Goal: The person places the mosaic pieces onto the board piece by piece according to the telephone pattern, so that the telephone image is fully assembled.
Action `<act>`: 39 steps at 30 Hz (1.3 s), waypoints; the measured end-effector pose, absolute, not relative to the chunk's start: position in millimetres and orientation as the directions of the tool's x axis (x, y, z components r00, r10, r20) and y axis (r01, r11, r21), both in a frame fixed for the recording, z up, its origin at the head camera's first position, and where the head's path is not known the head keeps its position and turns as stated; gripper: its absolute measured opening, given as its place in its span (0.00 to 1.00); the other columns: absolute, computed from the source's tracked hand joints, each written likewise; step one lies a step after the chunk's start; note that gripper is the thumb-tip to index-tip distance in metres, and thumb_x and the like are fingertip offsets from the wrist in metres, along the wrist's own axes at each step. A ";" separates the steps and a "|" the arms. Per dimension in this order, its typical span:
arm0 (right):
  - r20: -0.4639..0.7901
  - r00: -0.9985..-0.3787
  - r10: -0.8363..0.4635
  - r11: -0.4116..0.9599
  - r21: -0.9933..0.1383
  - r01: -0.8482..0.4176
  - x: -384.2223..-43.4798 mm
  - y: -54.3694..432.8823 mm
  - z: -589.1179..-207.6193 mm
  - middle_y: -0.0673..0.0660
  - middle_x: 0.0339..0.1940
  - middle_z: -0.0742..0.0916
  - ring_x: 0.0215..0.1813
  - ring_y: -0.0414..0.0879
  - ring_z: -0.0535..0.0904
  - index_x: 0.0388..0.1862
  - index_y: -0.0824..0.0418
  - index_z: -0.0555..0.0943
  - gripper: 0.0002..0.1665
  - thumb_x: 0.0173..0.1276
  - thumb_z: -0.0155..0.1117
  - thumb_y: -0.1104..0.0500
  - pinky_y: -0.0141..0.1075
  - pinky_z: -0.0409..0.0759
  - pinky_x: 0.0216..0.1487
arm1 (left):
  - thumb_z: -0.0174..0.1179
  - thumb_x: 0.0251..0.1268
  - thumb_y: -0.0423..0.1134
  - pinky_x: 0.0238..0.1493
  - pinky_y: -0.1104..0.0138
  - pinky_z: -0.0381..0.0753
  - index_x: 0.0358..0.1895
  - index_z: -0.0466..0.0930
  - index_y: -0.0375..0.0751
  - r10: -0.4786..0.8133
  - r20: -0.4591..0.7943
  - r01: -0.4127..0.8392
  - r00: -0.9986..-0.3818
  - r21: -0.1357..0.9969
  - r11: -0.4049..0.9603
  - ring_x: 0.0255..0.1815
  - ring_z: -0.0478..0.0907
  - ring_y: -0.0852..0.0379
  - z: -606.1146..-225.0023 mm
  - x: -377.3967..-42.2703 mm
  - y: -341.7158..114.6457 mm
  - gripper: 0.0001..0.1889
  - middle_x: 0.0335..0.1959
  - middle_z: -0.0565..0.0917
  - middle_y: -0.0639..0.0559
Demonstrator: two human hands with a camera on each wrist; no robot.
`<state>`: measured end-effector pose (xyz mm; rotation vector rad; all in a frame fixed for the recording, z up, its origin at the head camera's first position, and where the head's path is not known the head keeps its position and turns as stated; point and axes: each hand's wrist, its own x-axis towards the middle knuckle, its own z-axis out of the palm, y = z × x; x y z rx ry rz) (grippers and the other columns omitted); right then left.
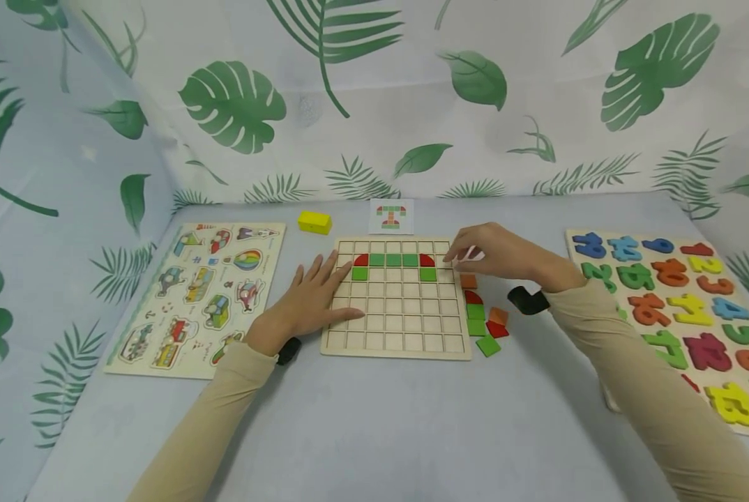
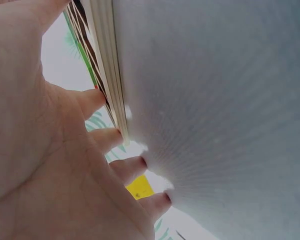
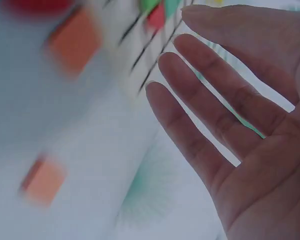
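A wooden grid board (image 1: pixel 393 324) lies on the table. Near its top, red rounded corner pieces (image 1: pixel 427 260) end a row of green squares (image 1: pixel 394 260), with one more green square below each red piece. My left hand (image 1: pixel 302 300) rests spread on the board's left edge; the left wrist view shows its fingers (image 2: pixel 110 140) along the board's side. Over the upper right edge hovers my right hand (image 1: pixel 500 254), fingers loosely extended; no piece shows in it in the right wrist view. Loose green squares (image 1: pixel 476 326), orange squares (image 1: pixel 468 281) and red pieces (image 1: pixel 497 329) lie beside the board.
Behind the board lies a pattern card (image 1: pixel 377 224), with a yellow block (image 1: pixel 314 222) to its left. A picture puzzle (image 1: pixel 186 300) lies at left, a number puzzle (image 1: pixel 669 300) at right under my right forearm. Leaf-printed cloth (image 1: pixel 374 132) stands behind.
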<state>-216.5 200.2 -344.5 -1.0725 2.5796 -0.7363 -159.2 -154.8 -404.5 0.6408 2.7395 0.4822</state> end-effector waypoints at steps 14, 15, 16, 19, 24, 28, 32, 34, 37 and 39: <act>-0.082 -0.803 -0.590 0.701 -0.546 -0.459 -225.7 278.1 -364.3 0.59 0.43 0.89 0.45 0.55 0.87 0.46 0.69 0.89 0.13 0.62 0.78 0.70 0.46 0.88 0.47 | 0.58 0.73 0.67 0.80 0.36 0.34 0.87 0.44 0.46 0.467 -0.207 0.368 -0.860 0.381 0.848 0.86 0.33 0.34 -403.6 -158.6 -156.7 0.51 0.87 0.36 0.39; -0.085 -0.805 -0.587 0.704 -0.545 -0.456 -226.0 277.9 -364.7 0.59 0.43 0.88 0.45 0.55 0.87 0.46 0.69 0.89 0.13 0.61 0.78 0.71 0.46 0.88 0.47 | 0.58 0.73 0.67 0.80 0.36 0.34 0.87 0.44 0.46 0.466 -0.206 0.369 -0.860 0.381 0.848 0.86 0.33 0.34 -403.6 -158.7 -156.9 0.51 0.87 0.36 0.40; -0.090 -0.806 -0.585 0.708 -0.542 -0.453 -226.2 277.3 -364.8 0.59 0.42 0.88 0.45 0.55 0.88 0.46 0.70 0.89 0.14 0.61 0.78 0.72 0.46 0.88 0.47 | 0.58 0.73 0.67 0.80 0.36 0.34 0.87 0.44 0.46 0.466 -0.205 0.368 -0.861 0.382 0.848 0.86 0.33 0.34 -403.7 -158.8 -157.0 0.51 0.87 0.36 0.40; -0.113 -0.811 -0.574 0.730 -0.520 -0.444 -227.4 274.0 -364.2 0.58 0.42 0.87 0.44 0.55 0.88 0.47 0.70 0.89 0.14 0.60 0.78 0.72 0.47 0.88 0.47 | 0.58 0.73 0.67 0.80 0.36 0.33 0.87 0.44 0.47 0.467 -0.207 0.369 -0.860 0.378 0.849 0.86 0.33 0.35 -404.6 -159.7 -156.8 0.51 0.87 0.36 0.40; -0.155 -0.820 -0.551 0.764 -0.488 -0.422 -229.8 270.4 -362.5 0.59 0.42 0.88 0.44 0.55 0.87 0.46 0.70 0.89 0.14 0.60 0.78 0.72 0.49 0.87 0.48 | 0.57 0.73 0.68 0.80 0.36 0.33 0.87 0.43 0.46 0.469 -0.215 0.373 -0.856 0.370 0.851 0.86 0.32 0.35 -405.8 -161.0 -156.9 0.52 0.87 0.35 0.40; -0.194 -0.827 -0.527 0.787 -0.477 -0.390 -230.9 269.9 -359.9 0.60 0.43 0.90 0.44 0.56 0.87 0.47 0.71 0.89 0.15 0.60 0.78 0.71 0.50 0.87 0.48 | 0.57 0.73 0.68 0.80 0.37 0.33 0.87 0.43 0.46 0.472 -0.213 0.375 -0.856 0.373 0.849 0.86 0.32 0.35 -404.3 -161.1 -156.1 0.51 0.87 0.35 0.40; -0.234 -0.836 -0.496 0.811 -0.468 -0.350 -232.3 267.1 -357.2 0.58 0.39 0.91 0.44 0.54 0.86 0.47 0.72 0.88 0.16 0.61 0.78 0.71 0.50 0.87 0.47 | 0.57 0.73 0.67 0.80 0.36 0.34 0.87 0.44 0.45 0.471 -0.207 0.376 -0.857 0.373 0.848 0.86 0.33 0.34 -403.1 -160.8 -155.9 0.51 0.87 0.36 0.39; -0.242 -0.838 -0.490 0.818 -0.461 -0.345 -232.5 265.5 -356.2 0.57 0.38 0.90 0.43 0.54 0.86 0.47 0.72 0.88 0.15 0.60 0.78 0.71 0.50 0.86 0.47 | 0.57 0.73 0.67 0.80 0.36 0.34 0.87 0.44 0.46 0.471 -0.209 0.376 -0.857 0.370 0.849 0.86 0.33 0.34 -403.6 -160.6 -156.0 0.51 0.87 0.36 0.39; -0.240 -0.836 -0.493 0.818 -0.455 -0.352 -232.3 264.5 -355.6 0.56 0.38 0.90 0.43 0.53 0.85 0.46 0.72 0.88 0.14 0.60 0.78 0.71 0.50 0.86 0.47 | 0.57 0.73 0.68 0.80 0.36 0.34 0.87 0.44 0.46 0.469 -0.207 0.375 -0.859 0.369 0.850 0.86 0.33 0.35 -404.7 -160.4 -156.1 0.52 0.87 0.36 0.40; -0.233 -0.837 -0.495 0.815 -0.458 -0.354 -231.8 264.7 -356.0 0.56 0.38 0.90 0.43 0.54 0.85 0.46 0.72 0.88 0.15 0.60 0.79 0.71 0.51 0.86 0.48 | 0.57 0.72 0.68 0.80 0.36 0.34 0.87 0.44 0.46 0.469 -0.202 0.376 -0.860 0.369 0.850 0.86 0.33 0.35 -405.5 -160.4 -156.1 0.52 0.87 0.36 0.40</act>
